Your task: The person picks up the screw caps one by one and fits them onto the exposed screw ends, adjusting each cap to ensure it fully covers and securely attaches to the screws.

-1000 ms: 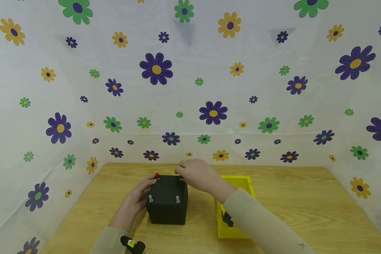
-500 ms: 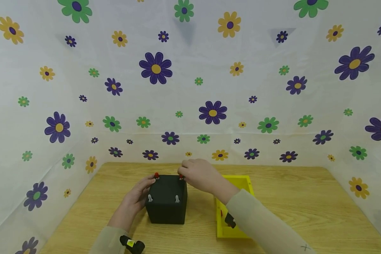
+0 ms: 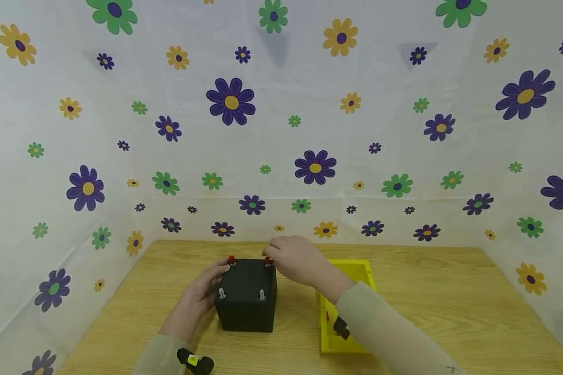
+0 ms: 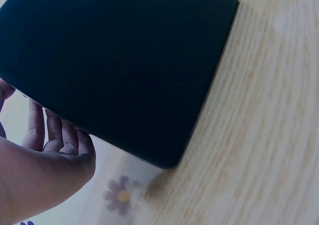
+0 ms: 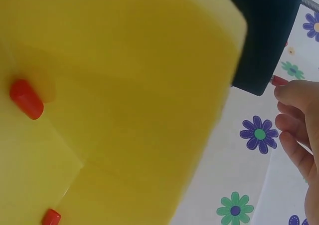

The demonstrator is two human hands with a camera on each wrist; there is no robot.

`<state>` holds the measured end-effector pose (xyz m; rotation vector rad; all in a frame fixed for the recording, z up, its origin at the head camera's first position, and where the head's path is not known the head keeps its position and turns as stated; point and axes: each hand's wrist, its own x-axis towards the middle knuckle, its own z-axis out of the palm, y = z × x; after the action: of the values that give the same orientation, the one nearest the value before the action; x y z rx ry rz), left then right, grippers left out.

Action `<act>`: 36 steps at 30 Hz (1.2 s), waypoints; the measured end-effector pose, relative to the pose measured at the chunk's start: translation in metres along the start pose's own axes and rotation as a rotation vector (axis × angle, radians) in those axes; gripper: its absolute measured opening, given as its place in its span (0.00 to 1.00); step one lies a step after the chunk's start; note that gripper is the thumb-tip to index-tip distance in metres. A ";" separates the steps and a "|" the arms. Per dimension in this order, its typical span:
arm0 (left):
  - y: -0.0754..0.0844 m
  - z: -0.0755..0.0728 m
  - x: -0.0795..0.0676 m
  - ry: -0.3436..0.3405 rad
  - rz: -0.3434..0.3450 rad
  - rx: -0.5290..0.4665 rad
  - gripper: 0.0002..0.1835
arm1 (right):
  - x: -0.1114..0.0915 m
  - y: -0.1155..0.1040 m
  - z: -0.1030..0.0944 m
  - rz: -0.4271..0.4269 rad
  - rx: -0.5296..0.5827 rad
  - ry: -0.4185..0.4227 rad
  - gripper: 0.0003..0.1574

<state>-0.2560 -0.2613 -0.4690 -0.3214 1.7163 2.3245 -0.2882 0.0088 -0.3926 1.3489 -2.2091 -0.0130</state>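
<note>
The right hand (image 3: 293,258) has its thumb and fingertips pinched on a small red cylindrical cap (image 3: 268,261), with the boxy black block (image 3: 247,291) just left of it on the light wood surface (image 3: 427,297). The left hand (image 3: 203,286) is pretty relaxed, fingers mostly straight against the block's side, and a yellow rectangular bin (image 3: 325,341) with red cylinders (image 5: 26,99) inside sits below the right wrist.

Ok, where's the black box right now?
In the head view, the black box stands on the table, left of the yellow bin, the left hand at its left side, the right hand at its far right corner.
</note>
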 end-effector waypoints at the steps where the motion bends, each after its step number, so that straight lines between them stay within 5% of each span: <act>1: 0.000 0.000 0.000 0.004 0.001 -0.001 0.30 | -0.001 0.000 0.000 -0.004 0.001 0.008 0.12; 15: -0.002 0.000 0.000 -0.005 -0.009 -0.012 0.24 | -0.004 -0.001 0.001 0.049 0.065 -0.089 0.13; 24: -0.001 -0.002 0.002 -0.043 0.018 0.031 0.38 | -0.008 -0.002 -0.004 0.058 0.079 -0.128 0.20; 36: -0.003 -0.004 0.005 -0.055 0.021 0.049 0.39 | -0.012 0.000 -0.009 0.124 0.122 -0.176 0.26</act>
<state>-0.2594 -0.2642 -0.4745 -0.2290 1.7556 2.2793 -0.2795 0.0210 -0.3904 1.3162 -2.4730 0.0511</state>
